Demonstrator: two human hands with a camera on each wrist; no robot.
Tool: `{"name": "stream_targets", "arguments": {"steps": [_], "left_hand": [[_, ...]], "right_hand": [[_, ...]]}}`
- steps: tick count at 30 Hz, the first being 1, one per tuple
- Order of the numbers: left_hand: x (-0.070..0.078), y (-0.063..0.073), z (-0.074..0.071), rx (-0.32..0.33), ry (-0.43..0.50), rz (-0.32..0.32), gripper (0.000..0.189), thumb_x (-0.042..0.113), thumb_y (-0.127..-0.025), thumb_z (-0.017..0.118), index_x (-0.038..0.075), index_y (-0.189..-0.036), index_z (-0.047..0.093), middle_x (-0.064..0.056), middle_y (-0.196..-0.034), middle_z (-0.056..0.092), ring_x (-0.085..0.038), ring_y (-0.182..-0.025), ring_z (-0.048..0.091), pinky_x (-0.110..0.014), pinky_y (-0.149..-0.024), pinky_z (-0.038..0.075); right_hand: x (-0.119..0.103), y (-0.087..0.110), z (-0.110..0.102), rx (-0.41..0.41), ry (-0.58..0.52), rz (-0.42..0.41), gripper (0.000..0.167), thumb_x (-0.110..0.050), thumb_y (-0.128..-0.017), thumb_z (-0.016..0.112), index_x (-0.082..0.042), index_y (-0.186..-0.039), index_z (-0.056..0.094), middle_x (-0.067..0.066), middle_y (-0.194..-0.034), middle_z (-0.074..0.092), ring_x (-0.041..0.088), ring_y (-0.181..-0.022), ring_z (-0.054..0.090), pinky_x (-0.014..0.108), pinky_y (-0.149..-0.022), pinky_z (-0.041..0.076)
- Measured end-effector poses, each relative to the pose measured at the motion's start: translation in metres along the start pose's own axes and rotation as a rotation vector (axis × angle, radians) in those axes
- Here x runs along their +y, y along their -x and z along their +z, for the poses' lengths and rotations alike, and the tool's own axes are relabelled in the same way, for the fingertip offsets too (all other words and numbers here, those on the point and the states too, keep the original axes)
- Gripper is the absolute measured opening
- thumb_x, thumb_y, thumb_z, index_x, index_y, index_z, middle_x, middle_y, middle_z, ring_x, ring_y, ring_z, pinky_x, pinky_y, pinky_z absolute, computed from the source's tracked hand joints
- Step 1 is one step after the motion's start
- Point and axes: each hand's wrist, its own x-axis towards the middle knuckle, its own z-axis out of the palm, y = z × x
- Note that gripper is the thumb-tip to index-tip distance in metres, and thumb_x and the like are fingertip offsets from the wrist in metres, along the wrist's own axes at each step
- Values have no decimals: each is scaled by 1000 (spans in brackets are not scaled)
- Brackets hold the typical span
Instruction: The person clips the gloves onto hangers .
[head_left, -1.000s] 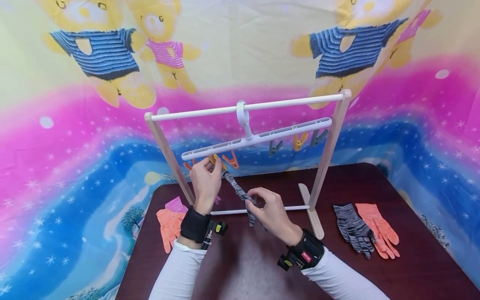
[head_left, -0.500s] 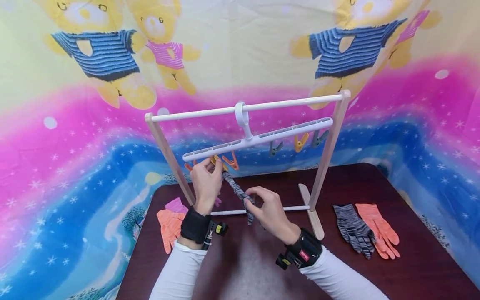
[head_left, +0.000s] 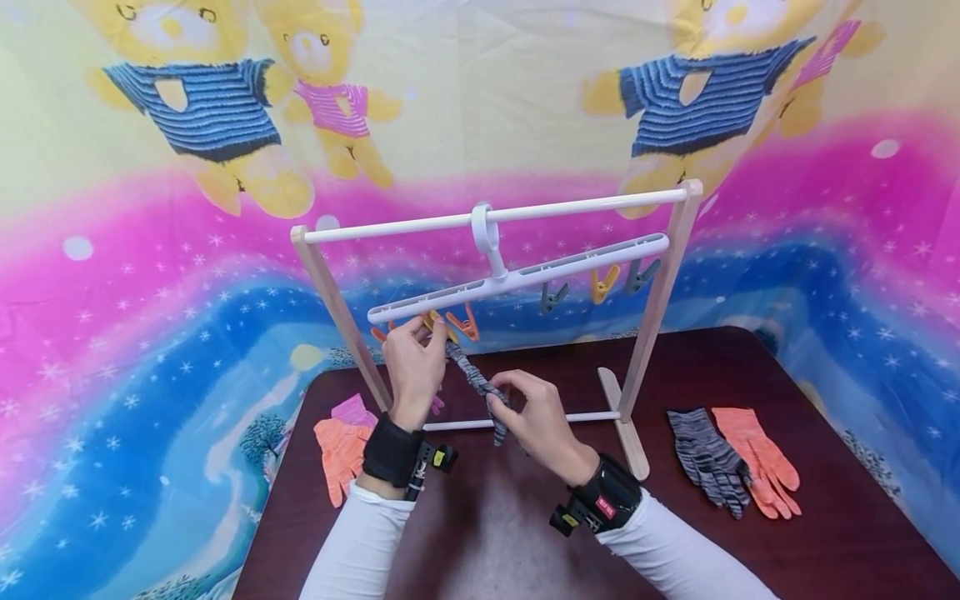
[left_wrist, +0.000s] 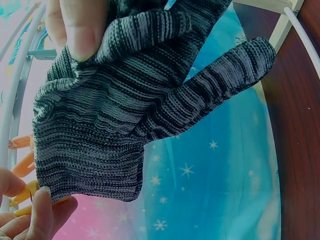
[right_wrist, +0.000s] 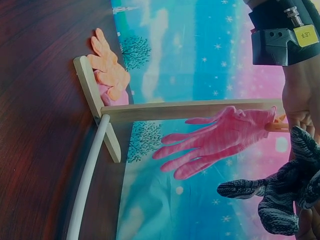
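My left hand point(head_left: 412, 367) pinches a yellow clothespin point(head_left: 431, 319) under the left half of the white clip hanger point(head_left: 442, 297). A black-and-grey striped knit glove point(head_left: 470, 371) slants down from that clothespin, and my right hand point(head_left: 542, 421) pinches it farther along, toward its fingers. In the left wrist view, the cuff of the striped glove point(left_wrist: 90, 170) lies right at the yellow clothespin point(left_wrist: 31, 190). Beside it, a pink glove point(right_wrist: 215, 142) hangs by its cuff from an orange clothespin point(right_wrist: 276, 125) in the right wrist view.
The hanger hooks over the top bar point(head_left: 585, 205) of a wooden rack on the dark table point(head_left: 720, 367). An orange clothespin point(head_left: 465, 322), a yellow one point(head_left: 603, 285) and grey ones point(head_left: 553, 298) dangle along it. Gloves lie at left point(head_left: 341, 454) and right, striped point(head_left: 705, 458) and orange point(head_left: 757, 462).
My right hand has shifted slightly up and left with the striped glove, and less of the glove's lower end shows below it. The left hand stays at the yellow clothespin.
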Motion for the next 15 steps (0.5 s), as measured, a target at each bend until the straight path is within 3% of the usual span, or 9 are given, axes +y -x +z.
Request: {"name": "stream_targets", "arguments": {"steps": [3,10,15], "left_hand": [[-1,0,0,-3,7,-6,34,24,-102,59,11,-71,58,-8,-57,60,-14,-42,41,-28,-47,19],[-3,2,0,-16,4,-11,41,26,-103,57,14,-67,43,-4,-51,43,-17,-43,37,-29,-49,17],[-1,1,0,-14,7,-14,40,25,-103,58,14,-67,43,-4,-51,43,-16,-42,38,-29,-48,17]], "right_hand": [[0,-1,1,3,0,-5,14,-8,-89,76,-10,-103,73,2,-90,70,9,-77,58,25,-66,50],[1,-2,3,4,-14,-9,14,-8,-89,76,-10,-102,73,2,-91,71,9,-77,58,23,-66,50],[0,-4,4,2,-25,-2,15,-8,-88,76,-9,-103,73,3,-91,71,10,-78,58,25,-64,50]]}}
